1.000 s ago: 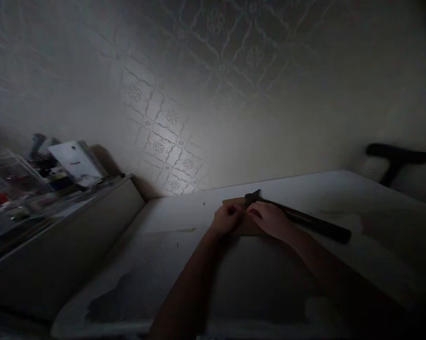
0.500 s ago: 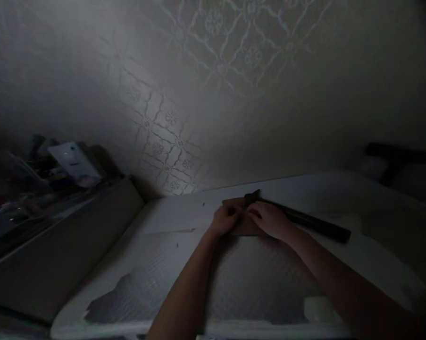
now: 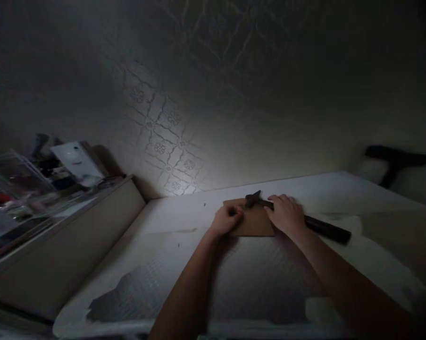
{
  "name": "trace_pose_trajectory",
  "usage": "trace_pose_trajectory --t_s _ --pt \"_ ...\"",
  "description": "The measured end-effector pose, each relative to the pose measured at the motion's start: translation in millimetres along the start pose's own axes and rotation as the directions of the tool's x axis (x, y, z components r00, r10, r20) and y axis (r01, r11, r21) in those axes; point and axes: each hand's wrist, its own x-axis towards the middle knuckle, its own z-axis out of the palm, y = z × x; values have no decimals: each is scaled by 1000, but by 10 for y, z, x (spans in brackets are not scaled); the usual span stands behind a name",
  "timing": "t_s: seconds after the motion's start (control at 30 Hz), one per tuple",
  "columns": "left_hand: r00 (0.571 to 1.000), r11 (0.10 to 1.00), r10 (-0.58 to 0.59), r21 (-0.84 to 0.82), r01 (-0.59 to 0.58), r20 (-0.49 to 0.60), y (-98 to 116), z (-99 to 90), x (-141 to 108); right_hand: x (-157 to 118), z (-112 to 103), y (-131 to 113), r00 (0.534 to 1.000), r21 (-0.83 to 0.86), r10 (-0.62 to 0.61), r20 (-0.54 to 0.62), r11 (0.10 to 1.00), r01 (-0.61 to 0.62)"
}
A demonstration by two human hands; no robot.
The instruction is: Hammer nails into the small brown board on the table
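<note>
A hammer (image 3: 328,229) with a dark handle lies slantwise, its metal head resting on a brown board (image 3: 257,223). My left hand (image 3: 227,219) is on the board's left part, thumb and finger pinched together; whatever they hold is too small to make out. Over the hammer's shaft lies my right hand (image 3: 288,215), its fingers bent round it just right of the head. The board rests on a white table (image 3: 170,217) with a greyish patterned covering at the front.
On the left, a raised shelf (image 3: 92,208) carries a white box (image 3: 76,160) and a clear container (image 3: 16,177). A patterned wall rises behind the table. A dark T-shaped object (image 3: 396,160) stands at the right.
My right hand has moved right, from beside my left hand onto the hammer's shaft, and uncovered more of the board. My left hand has stayed nearly in place. The view has become sharper.
</note>
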Motion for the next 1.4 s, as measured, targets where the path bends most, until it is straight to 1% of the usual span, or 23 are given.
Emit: trace_pose_trajectory --t_s 0.2,0.37,0.5,0.57,0.63,0.77,0.87,1.0,1.23,1.4 --pt "999 999 39 4 -39 -8 -9 -4 1 22 90 69 998 -40 -39 40 998 41" --pt "999 999 53 0 -53 -6 -15 -8 10 43 108 86 996 -53 -60 68 997 64" --pt "998 997 63 -34 -63 -2 11 -25 -14 35 77 53 997 -28 -36 67 999 38" --pt "998 996 68 -63 -68 -3 28 -36 -25 36 43 33 998 -8 -15 54 1000 15" --pt "998 993 69 -91 -69 -2 36 -42 -27 38 4 16 1000 21 -21 14 1000 21" --pt "999 985 44 -168 -45 -8 19 -37 -8 31 -54 -8 987 80 -119 -109 989 128" --pt "999 975 4 -224 -11 -35 6 -38 5 21 -72 -25 969 136 -197 -148 967 217" --pt "996 981 -27 -196 10 -87 20 -58 0 21 -79 -36 955 201 -250 -157 939 279" --pt "992 984 -47 -179 25 -119 41 -69 -25 24 -78 -25 947 163 -306 -95 934 318" --pt "994 975 -47 -221 25 -98 41 -60 -23 24 -82 -22 956 177 -271 -111 941 288"
